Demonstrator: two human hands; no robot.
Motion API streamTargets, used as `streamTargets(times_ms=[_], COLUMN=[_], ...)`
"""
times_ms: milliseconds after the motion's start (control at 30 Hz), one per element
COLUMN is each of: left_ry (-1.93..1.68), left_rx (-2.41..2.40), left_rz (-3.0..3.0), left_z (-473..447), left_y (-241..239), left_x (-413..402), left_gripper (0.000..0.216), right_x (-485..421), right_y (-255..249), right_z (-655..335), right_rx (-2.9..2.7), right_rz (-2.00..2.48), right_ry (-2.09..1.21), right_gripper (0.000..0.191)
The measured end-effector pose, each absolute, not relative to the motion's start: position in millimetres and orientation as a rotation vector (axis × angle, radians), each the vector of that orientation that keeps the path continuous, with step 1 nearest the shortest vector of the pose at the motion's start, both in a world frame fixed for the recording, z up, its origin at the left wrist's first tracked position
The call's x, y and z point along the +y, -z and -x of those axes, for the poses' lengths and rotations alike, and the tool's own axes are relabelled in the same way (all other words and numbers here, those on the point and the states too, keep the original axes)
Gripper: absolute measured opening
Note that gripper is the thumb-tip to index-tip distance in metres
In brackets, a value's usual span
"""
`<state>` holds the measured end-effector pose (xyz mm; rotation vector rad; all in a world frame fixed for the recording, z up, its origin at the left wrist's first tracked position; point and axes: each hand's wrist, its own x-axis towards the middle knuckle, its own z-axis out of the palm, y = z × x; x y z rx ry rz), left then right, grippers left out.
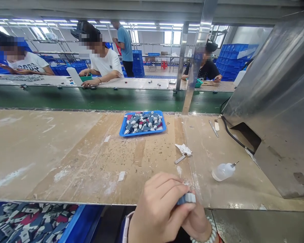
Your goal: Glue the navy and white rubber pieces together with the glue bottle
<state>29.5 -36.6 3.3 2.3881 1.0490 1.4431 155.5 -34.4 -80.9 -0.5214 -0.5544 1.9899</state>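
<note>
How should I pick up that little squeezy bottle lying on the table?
Take the bottle around its fat, round middle, coming straight down from above. It lies on its side with the thin pointy nozzle aiming right toward the metal housing, so keep the grip off that end. Probably squeeze gently; it looks soft.

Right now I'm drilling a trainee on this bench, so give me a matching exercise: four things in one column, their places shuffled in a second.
Things
1. blue tray
2. squeeze bottle
3. crumpled paper
4. small part

Places
a. held between left hand and right hand
b. lying on its side, at the right of the bench
c. middle of the bench, full of parts
d. on the bench between tray and bottle

Pairs: 1-c, 2-b, 3-d, 4-a
</note>
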Motion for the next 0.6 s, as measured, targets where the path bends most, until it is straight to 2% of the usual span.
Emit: streamTargets(times_ms=[267, 600], left_ry=[-1.536, -1.519], left_rx=[1.204, 1.249], left_rz=[-2.344, -2.35], left_z=[-32.9, -36.3], left_y=[13.3, 16.1], left_x=[-20.8, -17.3], left_gripper=[0.013, 0.012], right_x=[-19.7, -18.9], right_y=[73.2, 68.6], right_z=[-147.3, -147.2], right_rx=[-0.124, -0.18], right_rz=[0.328, 0.167], right_ry=[-2.093, -2.119], right_gripper=[0.032, 0.022])
